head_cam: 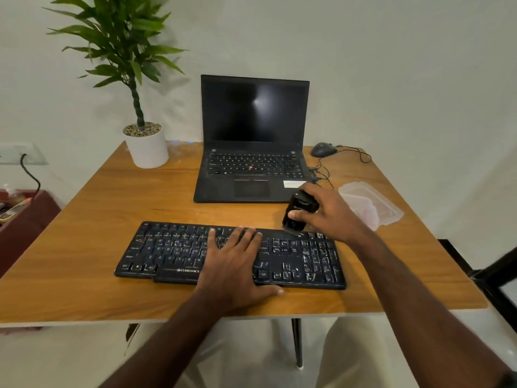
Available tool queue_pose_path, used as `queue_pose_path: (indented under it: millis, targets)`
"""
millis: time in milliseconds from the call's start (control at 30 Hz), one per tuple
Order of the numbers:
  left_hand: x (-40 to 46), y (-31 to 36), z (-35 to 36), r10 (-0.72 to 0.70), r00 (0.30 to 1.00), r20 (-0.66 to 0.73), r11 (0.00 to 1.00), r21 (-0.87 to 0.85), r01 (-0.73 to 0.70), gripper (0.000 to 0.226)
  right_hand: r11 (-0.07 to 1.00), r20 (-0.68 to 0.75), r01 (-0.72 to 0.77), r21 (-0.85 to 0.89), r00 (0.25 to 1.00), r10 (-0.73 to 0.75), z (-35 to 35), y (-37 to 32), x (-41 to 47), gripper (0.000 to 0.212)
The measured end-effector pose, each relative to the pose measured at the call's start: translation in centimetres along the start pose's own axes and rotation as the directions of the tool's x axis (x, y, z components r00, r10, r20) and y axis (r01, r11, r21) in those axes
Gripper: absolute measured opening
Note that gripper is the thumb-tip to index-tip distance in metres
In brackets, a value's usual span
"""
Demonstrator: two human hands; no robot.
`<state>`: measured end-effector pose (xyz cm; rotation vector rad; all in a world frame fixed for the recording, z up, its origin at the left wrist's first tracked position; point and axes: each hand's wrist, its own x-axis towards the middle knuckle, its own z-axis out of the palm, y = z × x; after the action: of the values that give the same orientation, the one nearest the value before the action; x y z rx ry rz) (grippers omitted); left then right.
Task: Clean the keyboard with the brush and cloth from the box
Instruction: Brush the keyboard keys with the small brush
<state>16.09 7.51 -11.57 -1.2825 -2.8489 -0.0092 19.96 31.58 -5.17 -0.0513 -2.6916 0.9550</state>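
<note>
A wooden table (84, 219) stands against a white wall (391, 65). The left hand (232, 264) lies flat on the keyboard (167, 253); the right hand (327, 214) grips the brush (295, 217) at its far right.

Both bare forearms reach forward from the bottom edge. The left hand (233, 264) lies flat, palm down, fingers straight and slightly spread, thumb stretched out sideways. The right hand (326, 214) is raised higher, fingers curled in a grip.

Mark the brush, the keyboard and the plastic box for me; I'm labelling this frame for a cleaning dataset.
brush (297, 212): head view, on its black body, gripped by the right hand.
keyboard (167, 247): head view, on the letter keys.
plastic box (387, 210): head view, on its clear rim.
</note>
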Motion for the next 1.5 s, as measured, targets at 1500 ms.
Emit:
queue_pose_path:
  millis: [1500]
  targets:
    - [-2.7,-1.7,1.1,0.012,0.988,-0.156,1.000,-0.012,-0.014,0.111,0.956,-0.143,-0.116,0.271,0.977,0.159,3.8,-2.0,-1.0,0.025]
